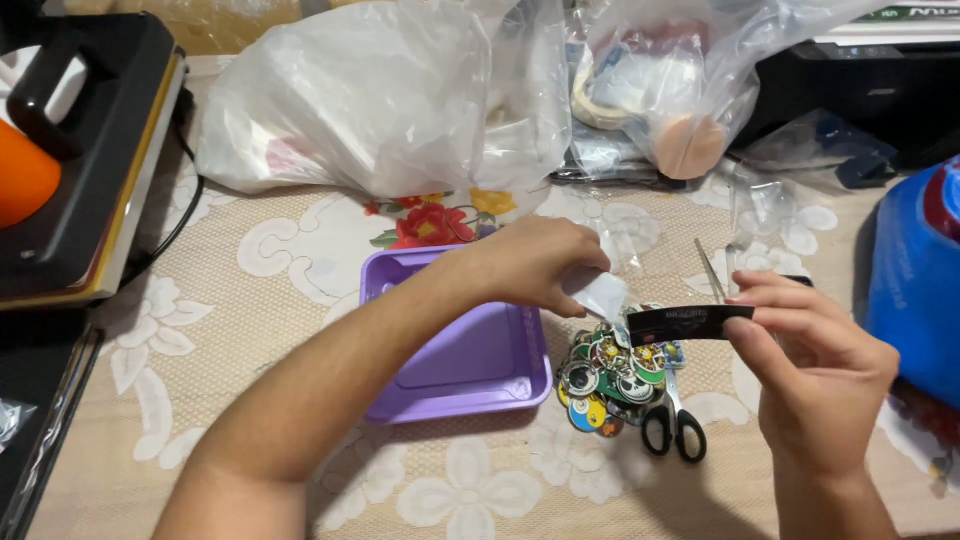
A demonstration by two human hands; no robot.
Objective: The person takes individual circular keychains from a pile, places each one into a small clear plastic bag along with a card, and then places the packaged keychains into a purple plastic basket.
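My left hand (535, 262) reaches across a purple plastic tray (460, 350) and pinches a small white paper piece (603, 293) between its fingers. My right hand (805, 360) holds a narrow black strip (690, 322) by its right end, level above the table. The white piece touches the strip's left end. Just below them lies a pile of several colourful round badges (605, 385). Black-handled scissors (672, 420) rest beside the pile, blades pointing away from me.
A lace-patterned floral tablecloth (300, 270) covers the table. Large clear plastic bags (400, 90) with goods sit at the back. A black heat press (90, 150) stands at left, a blue container (915, 280) at right, a dark printer (880, 80) behind it.
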